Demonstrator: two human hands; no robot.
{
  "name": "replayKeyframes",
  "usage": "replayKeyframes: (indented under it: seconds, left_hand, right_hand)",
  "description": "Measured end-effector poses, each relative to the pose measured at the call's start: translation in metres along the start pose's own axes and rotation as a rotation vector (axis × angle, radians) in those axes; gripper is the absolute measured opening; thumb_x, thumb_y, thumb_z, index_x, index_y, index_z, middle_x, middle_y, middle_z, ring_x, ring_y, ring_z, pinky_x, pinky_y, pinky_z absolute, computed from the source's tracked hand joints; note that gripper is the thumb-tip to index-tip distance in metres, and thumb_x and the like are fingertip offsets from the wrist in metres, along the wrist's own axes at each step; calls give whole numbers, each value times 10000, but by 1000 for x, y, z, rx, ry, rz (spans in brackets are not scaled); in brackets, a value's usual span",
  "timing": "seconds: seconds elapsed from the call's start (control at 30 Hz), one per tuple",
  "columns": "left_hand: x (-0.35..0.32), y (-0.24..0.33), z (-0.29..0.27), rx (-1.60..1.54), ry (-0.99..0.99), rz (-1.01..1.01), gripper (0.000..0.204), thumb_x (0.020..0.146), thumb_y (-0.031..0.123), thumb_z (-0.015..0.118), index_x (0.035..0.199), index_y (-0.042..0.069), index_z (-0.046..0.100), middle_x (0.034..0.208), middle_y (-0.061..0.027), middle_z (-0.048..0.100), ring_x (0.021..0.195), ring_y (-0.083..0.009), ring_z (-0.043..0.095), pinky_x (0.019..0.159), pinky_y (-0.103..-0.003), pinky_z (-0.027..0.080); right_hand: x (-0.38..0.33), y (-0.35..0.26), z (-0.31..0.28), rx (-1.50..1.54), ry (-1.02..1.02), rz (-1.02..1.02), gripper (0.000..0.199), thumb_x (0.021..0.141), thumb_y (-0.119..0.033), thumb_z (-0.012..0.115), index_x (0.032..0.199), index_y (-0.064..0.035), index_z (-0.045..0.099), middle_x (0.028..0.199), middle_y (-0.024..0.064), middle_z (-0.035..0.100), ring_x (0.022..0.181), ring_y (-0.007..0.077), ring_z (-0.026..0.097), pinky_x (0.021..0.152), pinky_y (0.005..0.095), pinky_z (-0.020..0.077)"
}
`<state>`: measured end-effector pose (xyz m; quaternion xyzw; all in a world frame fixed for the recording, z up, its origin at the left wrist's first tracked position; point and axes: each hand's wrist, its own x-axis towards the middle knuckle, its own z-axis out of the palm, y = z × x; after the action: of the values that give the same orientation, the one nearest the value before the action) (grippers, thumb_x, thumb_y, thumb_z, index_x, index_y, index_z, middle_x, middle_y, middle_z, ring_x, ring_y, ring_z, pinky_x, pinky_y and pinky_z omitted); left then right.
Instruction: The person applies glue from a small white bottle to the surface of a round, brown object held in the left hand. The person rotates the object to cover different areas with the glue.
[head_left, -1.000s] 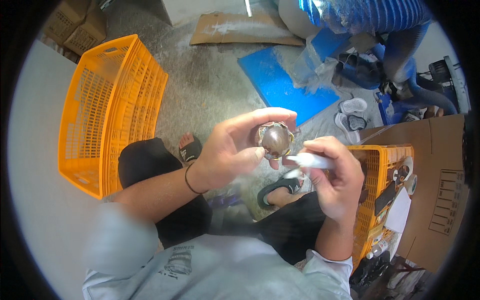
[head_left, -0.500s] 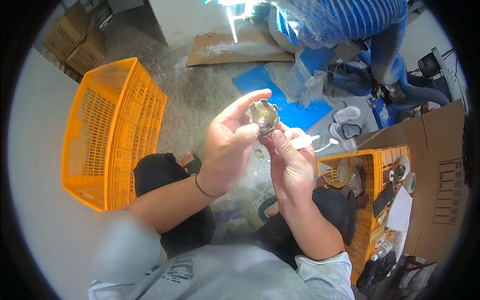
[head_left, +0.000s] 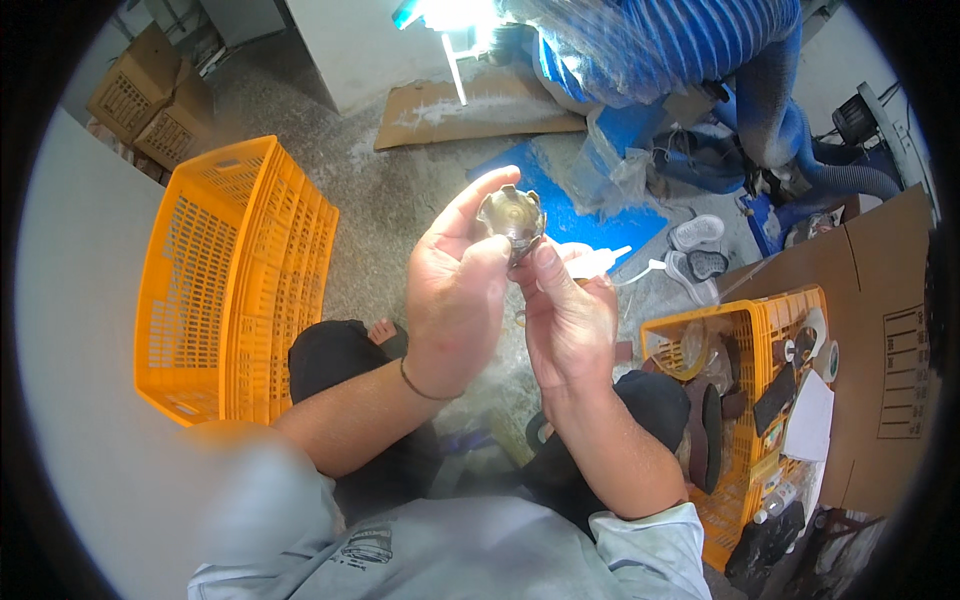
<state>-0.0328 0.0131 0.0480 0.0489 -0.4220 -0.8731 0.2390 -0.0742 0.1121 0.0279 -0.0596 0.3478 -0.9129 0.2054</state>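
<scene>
A rough grey concrete floor (head_left: 400, 200) spreads under the seated person, with a flattened piece of cardboard (head_left: 480, 105) and a blue sheet (head_left: 590, 215) lying on it beyond the hands.

The left hand (head_left: 455, 290) is raised in front of the chest and closed on a small round metal part (head_left: 511, 213) with notched edges, pinched between its thumb and fingertips at the top of the hand. The right hand (head_left: 565, 315) sits just beside the left, touching it, its thumb pressed against the lower edge of the same part. This hand is also curled around a white tube (head_left: 590, 262), whose pointed tip sticks out past the fingers, away from the left hand.

Well out to the left of the left hand stands a large orange crate (head_left: 235, 280) tipped on its side. To the right of the right hand, a smaller orange basket (head_left: 745, 335) holds assorted dark and pale items, and a brown cardboard box (head_left: 880, 310) stands just beyond it. A pair of white shoes (head_left: 695, 250) lies on the floor beyond the right hand.
</scene>
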Motion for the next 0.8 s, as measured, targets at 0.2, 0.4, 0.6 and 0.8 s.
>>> replayKeyframes:
  seconds: [0.2, 0.4, 0.6, 0.8]
  left_hand:
    - [2, 1, 3, 4, 8, 19, 581, 882, 106, 576, 1427, -64, 470, 1222, -132, 618, 1090, -188, 622, 996, -370, 514]
    - [-2, -2, 6, 47, 49, 62, 558, 888, 86, 526, 1427, -44, 461, 1277, -120, 586, 1125, -196, 600, 1002, -381, 504]
    - [-2, -4, 5, 64, 67, 52, 551, 891, 91, 524, 1428, -19, 466, 1316, -120, 575, 1167, -210, 590, 995, -386, 504]
    - [-2, -6, 4, 129, 76, 98, 552, 884, 76, 508, 1427, -19, 469, 1325, -126, 576, 1203, -212, 584, 986, -370, 508]
  right_hand:
    - [3, 1, 2, 11, -14, -18, 71, 928, 13, 700, 978, -12, 657, 1126, 140, 699, 1002, 205, 651, 910, 361, 519]
    - [4, 2, 7, -26, -3, -1, 114, 933, -2, 701, 1044, 19, 681, 1070, 103, 708, 948, 163, 652, 875, 328, 513]
    - [5, 0, 5, -78, 1, 48, 123, 940, -100, 749, 998, -51, 651, 999, 61, 694, 967, 184, 651, 936, 357, 499]
    - [4, -9, 11, -52, -34, 44, 118, 929, -68, 752, 944, -63, 635, 964, 61, 688, 941, 188, 663, 897, 354, 533]
